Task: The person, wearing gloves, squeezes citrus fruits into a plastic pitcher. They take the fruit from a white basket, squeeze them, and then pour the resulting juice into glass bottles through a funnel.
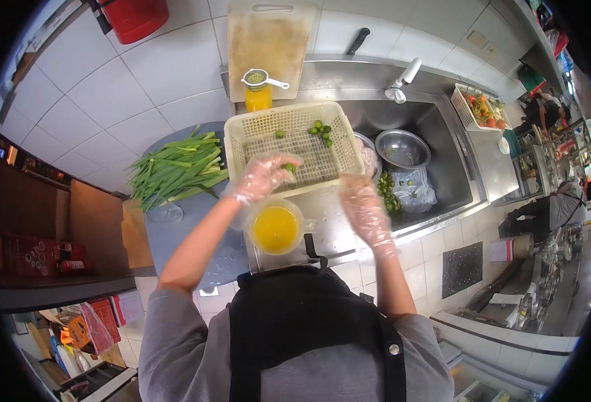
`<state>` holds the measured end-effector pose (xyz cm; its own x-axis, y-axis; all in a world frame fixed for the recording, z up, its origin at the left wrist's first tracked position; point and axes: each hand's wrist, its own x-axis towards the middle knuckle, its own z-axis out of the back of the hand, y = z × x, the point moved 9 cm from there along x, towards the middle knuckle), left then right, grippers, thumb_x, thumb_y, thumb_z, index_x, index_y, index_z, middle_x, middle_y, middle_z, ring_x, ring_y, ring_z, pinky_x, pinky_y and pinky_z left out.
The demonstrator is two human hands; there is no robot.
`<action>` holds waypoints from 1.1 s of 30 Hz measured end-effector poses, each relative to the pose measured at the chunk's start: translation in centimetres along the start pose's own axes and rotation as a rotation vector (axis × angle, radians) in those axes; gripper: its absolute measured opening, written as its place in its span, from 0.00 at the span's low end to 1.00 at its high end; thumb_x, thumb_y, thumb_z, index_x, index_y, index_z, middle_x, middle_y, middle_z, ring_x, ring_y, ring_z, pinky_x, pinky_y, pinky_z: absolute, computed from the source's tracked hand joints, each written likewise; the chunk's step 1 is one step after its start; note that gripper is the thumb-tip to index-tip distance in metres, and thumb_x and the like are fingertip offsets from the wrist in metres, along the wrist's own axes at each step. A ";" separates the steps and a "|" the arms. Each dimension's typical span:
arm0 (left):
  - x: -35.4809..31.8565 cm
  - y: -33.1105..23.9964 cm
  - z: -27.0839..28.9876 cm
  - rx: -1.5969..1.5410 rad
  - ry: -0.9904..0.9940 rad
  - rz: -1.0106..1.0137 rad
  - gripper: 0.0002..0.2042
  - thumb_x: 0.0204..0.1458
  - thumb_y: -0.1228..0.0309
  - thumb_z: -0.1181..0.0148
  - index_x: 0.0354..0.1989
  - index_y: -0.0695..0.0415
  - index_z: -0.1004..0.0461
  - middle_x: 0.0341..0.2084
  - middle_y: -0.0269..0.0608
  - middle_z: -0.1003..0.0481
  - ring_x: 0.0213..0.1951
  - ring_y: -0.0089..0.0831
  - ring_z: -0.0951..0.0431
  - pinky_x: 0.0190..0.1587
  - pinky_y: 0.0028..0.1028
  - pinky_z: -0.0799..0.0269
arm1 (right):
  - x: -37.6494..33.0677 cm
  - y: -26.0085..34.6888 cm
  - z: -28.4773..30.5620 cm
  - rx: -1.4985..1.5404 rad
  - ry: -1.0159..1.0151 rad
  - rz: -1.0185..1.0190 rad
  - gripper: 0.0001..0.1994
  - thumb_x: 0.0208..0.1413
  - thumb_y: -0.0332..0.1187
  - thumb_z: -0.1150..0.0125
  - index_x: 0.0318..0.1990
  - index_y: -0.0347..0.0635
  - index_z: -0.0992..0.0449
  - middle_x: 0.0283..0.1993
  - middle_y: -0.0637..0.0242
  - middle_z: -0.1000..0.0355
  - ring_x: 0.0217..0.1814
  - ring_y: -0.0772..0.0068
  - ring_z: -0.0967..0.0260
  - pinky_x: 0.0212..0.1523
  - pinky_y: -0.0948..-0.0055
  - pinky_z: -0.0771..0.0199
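My left hand (263,177), in a clear plastic glove, is over the near left part of a cream perforated basket (247,120). Its fingers close around a small green citrus fruit (289,167). More small green citrus fruits (321,128) lie in the basket's far right part. Just below my left hand stands a clear pitcher of yellow-orange juice (275,230). My right hand (364,209), gloved the same way, hovers past the basket's near right corner beside the sink. Motion smears its fingers, and I cannot tell whether they hold anything.
Cut green citrus pieces (390,195) lie in the sink (451,161) next to a metal bowl (403,149) and a plastic bag (416,193). Long green leaves (178,167) rest at left. Behind the basket stand a strainer (256,78) on a juice container (258,100) and a cutting board (269,40).
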<state>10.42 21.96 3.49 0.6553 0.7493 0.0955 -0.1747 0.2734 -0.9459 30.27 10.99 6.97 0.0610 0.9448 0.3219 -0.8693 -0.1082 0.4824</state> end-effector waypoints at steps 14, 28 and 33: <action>-13.8 -0.2 -4.5 0.281 -0.524 0.133 0.11 0.55 0.74 0.48 0.44 0.58 0.23 0.40 0.54 0.23 0.44 0.55 0.24 0.47 0.45 0.27 | -6.7 6.5 -14.2 0.989 0.422 -0.382 0.08 0.58 0.28 0.35 0.42 0.36 0.25 0.40 0.61 0.22 0.43 0.77 0.28 0.46 0.72 0.26; -13.1 2.2 -5.1 0.225 -0.503 0.250 0.12 0.62 0.70 0.55 0.40 0.65 0.27 0.36 0.53 0.24 0.39 0.43 0.25 0.44 0.39 0.30 | -5.5 7.2 -12.0 0.524 0.258 -0.041 0.04 0.54 0.26 0.39 0.31 0.39 0.28 0.31 0.53 0.26 0.35 0.52 0.26 0.38 0.60 0.26; -12.7 1.2 -4.1 0.278 -0.452 0.123 0.15 0.63 0.66 0.51 0.46 0.65 0.24 0.38 0.49 0.21 0.41 0.35 0.22 0.47 0.33 0.28 | -4.1 7.0 -10.9 0.533 0.271 0.020 0.03 0.53 0.25 0.39 0.33 0.39 0.28 0.34 0.52 0.27 0.37 0.49 0.27 0.39 0.58 0.27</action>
<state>4.88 10.32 -0.15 0.2469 0.9538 0.1715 -0.4584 0.2709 -0.8465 18.56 9.71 0.15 -0.1409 0.9786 0.1497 -0.4988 -0.2008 0.8432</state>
